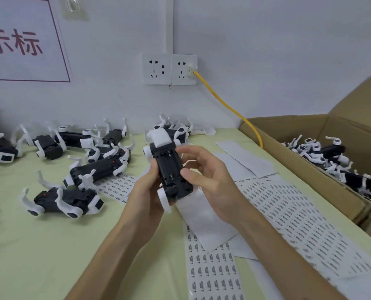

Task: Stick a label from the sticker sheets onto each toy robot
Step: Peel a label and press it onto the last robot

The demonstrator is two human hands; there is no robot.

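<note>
A black-and-white toy robot is held belly-up above the table, its white head pointing away from me. My left hand grips its left side from below. My right hand curls round its right side, the thumb pressing on the black underside. Sticker sheets printed with rows of small labels lie under and right of my hands, and another sheet reaches the near edge. Several more toy robots lie on their backs on the table's left half.
An open cardboard box at the right holds several toy robots. A yellow cable runs from wall sockets down behind the box. Blank backing sheets lie near the wall. A sign hangs at the upper left.
</note>
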